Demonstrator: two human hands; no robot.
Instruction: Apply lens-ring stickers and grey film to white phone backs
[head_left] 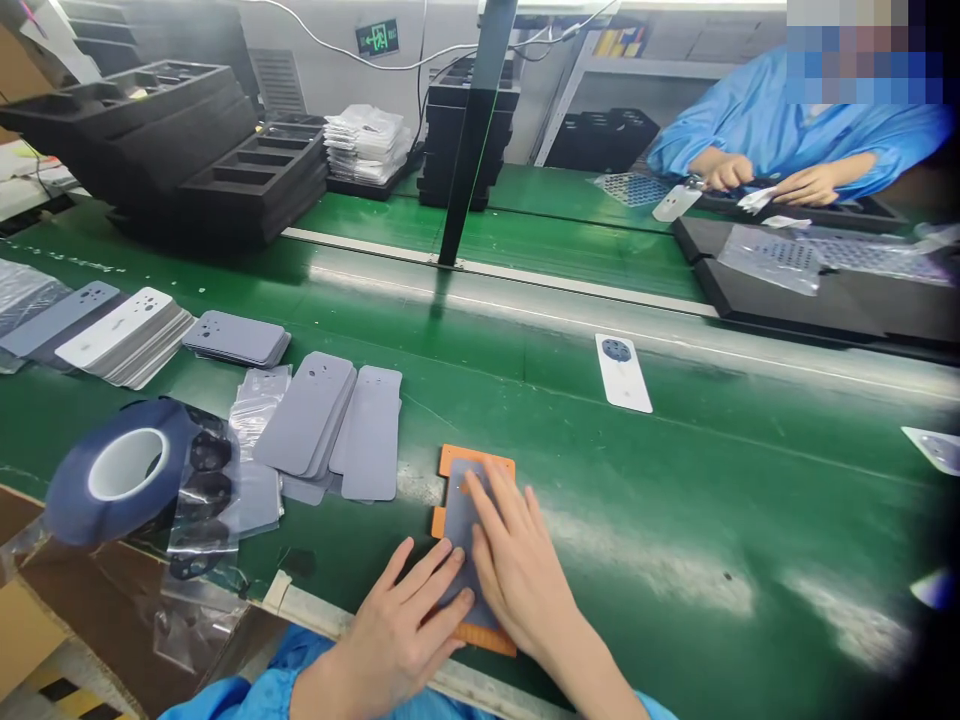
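Under my flattened left hand point(409, 625) and right hand point(521, 575), fingers spread and gripping nothing, a smooth grey-blue rectangular sheet point(459, 520) lies in a notched orange plastic tray point(478, 458) at the green bench's near edge. To the left sit stacked grey panels point(307, 415) with rounded corners and a glossy blue tape roll point(131, 470); a black post point(474, 130) stands beyond.

green exit sign point(377, 38) on wall point(330, 82)
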